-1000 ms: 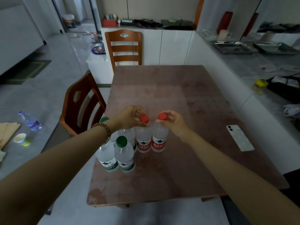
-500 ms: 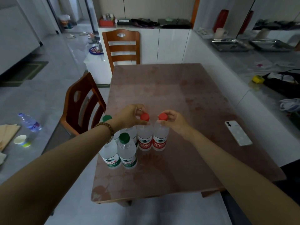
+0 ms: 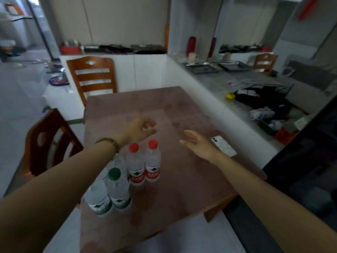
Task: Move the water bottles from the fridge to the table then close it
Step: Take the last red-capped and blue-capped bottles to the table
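Note:
Two red-capped water bottles [image 3: 144, 165] stand upright side by side on the brown table [image 3: 182, 179]. Left of them, near the table's left edge, stand green-capped bottles [image 3: 117, 189], partly hidden by my left forearm. My left hand [image 3: 140, 129] hovers above and just beyond the red caps, fingers apart, holding nothing. My right hand [image 3: 197, 144] is off to the right of the bottles, palm open, also empty. The fridge is not in view.
A white phone [image 3: 224, 146] lies on the table right of my right hand. Two wooden chairs stand at the table, one at its far end [image 3: 93, 77] and one at its left side [image 3: 49, 141]. A cluttered grey counter [image 3: 255, 92] runs along the right.
Both hands have let go of the red caps and lifted away, the right one moving rightward. The camera has tilted up and turned right. The bottles stay standing.

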A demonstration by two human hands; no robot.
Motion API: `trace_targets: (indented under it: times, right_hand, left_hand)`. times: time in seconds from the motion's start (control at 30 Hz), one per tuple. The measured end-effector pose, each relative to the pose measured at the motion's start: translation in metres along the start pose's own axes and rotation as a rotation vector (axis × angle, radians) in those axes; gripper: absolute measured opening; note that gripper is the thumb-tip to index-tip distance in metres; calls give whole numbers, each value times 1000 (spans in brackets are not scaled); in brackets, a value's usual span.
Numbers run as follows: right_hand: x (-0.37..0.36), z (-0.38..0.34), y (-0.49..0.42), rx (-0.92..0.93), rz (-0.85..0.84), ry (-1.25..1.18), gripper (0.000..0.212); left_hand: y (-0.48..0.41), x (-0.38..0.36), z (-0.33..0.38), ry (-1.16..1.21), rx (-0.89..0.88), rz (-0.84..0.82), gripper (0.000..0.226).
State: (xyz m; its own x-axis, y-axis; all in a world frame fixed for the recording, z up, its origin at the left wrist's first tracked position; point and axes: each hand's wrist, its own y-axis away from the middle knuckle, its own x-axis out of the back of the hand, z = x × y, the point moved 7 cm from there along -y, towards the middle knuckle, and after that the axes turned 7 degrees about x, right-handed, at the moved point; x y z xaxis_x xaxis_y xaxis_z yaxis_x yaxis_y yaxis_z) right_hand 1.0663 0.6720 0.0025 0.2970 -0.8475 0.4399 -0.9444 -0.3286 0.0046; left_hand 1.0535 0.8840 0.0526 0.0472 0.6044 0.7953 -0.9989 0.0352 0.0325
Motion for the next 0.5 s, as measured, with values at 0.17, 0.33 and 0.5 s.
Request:
trace_targets:
  times: [0.17, 0.33, 0.5]
  right_hand:
    - [99, -5, 104, -134, 213, 240, 66]
    - [155, -43, 277, -279, 575, 451, 69]
    - [140, -99, 475, -500, 849, 542, 72]
  left_hand:
    - [-6, -32, 101, -26, -248, -109, 51]
    - [55, -80, 213, -17, -604, -236, 58]
    - [187, -123, 307, 20, -914, -367, 60]
